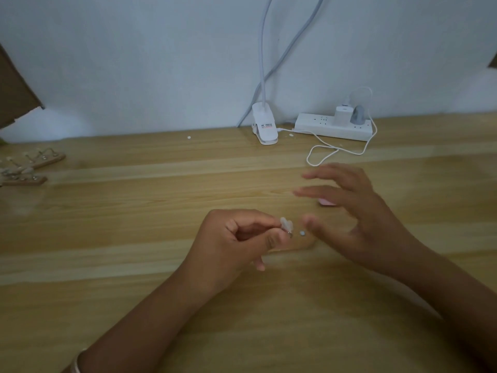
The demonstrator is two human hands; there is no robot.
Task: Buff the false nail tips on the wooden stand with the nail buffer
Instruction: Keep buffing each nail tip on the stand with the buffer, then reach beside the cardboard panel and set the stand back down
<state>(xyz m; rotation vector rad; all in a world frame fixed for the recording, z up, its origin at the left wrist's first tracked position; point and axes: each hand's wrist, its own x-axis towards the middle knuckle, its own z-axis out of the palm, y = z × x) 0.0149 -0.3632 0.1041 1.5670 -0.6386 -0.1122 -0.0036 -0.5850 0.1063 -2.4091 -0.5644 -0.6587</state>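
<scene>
My left hand (236,238) pinches a small clear false nail tip (285,224) with a bit of metal under it, at the middle of the wooden table. Just right of it lies a tiny pale round dot (302,233). My right hand (349,211) hovers beside it with fingers spread and blurred, holding nothing. A pink nail buffer (326,202) peeks out from under the right fingers, flat on the table. Two wooden stands (35,162) with nail tips on metal holders sit at the far left edge.
A white clip lamp (265,129) is clamped at the table's back edge. A white power strip (333,127) with chargers lies to its right, and a thin white cable (322,154) loops toward my right hand. Brown cardboard (16,90) leans at the left wall.
</scene>
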